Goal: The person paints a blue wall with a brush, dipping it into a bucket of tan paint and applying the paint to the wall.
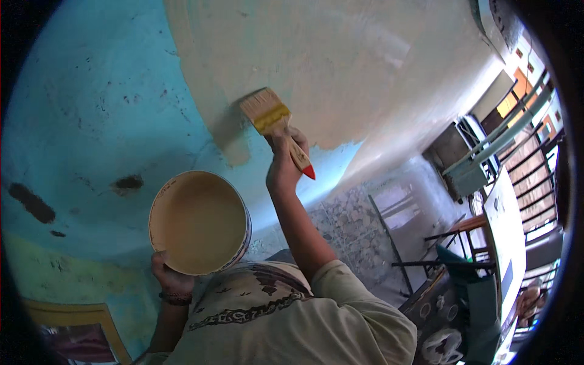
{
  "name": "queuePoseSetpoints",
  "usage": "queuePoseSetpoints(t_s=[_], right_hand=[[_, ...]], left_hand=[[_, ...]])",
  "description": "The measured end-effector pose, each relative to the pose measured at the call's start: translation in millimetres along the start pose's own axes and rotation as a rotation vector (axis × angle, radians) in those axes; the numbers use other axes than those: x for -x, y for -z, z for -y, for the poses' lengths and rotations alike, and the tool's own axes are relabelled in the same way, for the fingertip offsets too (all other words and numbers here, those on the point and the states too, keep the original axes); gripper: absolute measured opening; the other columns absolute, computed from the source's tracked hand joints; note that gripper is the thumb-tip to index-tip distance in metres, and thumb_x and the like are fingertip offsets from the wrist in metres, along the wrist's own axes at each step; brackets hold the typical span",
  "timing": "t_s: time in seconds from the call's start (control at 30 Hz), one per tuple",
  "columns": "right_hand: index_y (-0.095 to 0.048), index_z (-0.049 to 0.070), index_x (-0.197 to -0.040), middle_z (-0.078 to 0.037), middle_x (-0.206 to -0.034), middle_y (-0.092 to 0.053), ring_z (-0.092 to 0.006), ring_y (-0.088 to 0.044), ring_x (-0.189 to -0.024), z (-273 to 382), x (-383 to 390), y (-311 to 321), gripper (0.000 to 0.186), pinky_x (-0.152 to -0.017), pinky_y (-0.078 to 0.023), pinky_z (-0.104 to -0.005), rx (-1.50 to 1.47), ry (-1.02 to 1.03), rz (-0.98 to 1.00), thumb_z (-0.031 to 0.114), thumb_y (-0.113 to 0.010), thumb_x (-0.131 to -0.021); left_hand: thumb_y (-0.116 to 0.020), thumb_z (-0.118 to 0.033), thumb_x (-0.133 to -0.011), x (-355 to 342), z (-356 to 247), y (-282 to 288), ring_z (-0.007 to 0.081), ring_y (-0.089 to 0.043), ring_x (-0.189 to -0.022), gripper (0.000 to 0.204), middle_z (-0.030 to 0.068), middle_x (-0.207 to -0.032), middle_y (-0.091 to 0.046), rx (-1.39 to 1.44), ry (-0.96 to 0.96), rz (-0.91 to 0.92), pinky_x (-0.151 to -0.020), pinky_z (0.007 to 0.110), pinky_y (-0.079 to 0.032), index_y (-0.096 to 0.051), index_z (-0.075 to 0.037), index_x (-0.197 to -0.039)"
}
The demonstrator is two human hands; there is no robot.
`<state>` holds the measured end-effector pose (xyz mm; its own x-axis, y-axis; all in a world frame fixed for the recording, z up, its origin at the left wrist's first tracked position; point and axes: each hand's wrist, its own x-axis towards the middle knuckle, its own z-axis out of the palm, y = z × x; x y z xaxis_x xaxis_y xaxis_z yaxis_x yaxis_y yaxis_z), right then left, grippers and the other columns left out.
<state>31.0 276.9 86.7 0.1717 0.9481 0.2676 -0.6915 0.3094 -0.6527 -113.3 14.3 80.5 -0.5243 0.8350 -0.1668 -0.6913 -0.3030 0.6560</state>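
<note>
My right hand (285, 159) is closed round the wooden handle of a wide paintbrush (272, 115), whose handle ends in a red tip. The pale bristles rest against or very near the wall (115, 79), just inside its beige painted area; I cannot tell if they touch. Down and to the left, my left hand (172, 277) grips the rim of a round bucket (248, 228), thumb over the edge. Beige paint (198, 228) shows inside it. Beige coats the upper and right part of the wall, with bright blue to the left and below.
Dark patches (31, 204) mark the blue wall. A yellow-framed picture (100, 313) is at lower left. On the right are a speckled floor (347, 228), a white-topped table (508, 228), a dark chair (480, 310), a clear plastic bag (442, 347) and a barred railing (535, 176).
</note>
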Motion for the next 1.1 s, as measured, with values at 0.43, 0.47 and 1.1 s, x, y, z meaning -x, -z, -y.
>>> queuePoseSetpoints(t_s=[0.43, 0.47, 1.1], right_hand=[[-0.048, -0.004, -0.101, -0.013, -0.095, -0.056, -0.0191, -0.058, -0.088, -104.2, 64.4, 75.2, 0.028, -0.081, -0.050, -0.0323, 0.194, -0.082, -0.413, 0.010, -0.062, -0.081], [-0.049, -0.003, -0.101, -0.012, -0.095, -0.056, -0.0180, -0.058, -0.087, -93.1, 51.2, 60.7, 0.029, -0.080, -0.050, -0.0317, 0.257, -0.073, -0.365, 0.010, -0.064, -0.080], [-0.052, -0.005, -0.100, -0.015, -0.096, -0.056, -0.0246, -0.061, -0.083, -102.9, 40.3, 81.9, 0.031, -0.073, -0.055, -0.0372, 0.068, -0.157, -0.509, 0.003, -0.063, -0.072]], left_hand=[[-0.056, -0.031, -0.069, -43.9, -43.6, 15.0, 0.0337, -0.049, -0.109, 0.068, 0.0154, -0.125, -0.046, -0.057, 0.061, 0.113, -0.086, 0.047, -0.047, -0.037, -0.007, -0.130], [-0.056, -0.031, -0.069, -45.0, -44.4, 16.9, 0.0339, -0.049, -0.109, 0.068, 0.0153, -0.126, -0.046, -0.045, 0.084, 0.105, -0.086, 0.048, -0.046, -0.037, -0.007, -0.130], [-0.052, -0.032, -0.068, -41.3, -58.0, 43.8, 0.0351, -0.049, -0.109, 0.068, 0.0156, -0.125, -0.047, -0.093, 0.066, 0.044, -0.086, 0.051, -0.045, -0.038, -0.005, -0.128]])
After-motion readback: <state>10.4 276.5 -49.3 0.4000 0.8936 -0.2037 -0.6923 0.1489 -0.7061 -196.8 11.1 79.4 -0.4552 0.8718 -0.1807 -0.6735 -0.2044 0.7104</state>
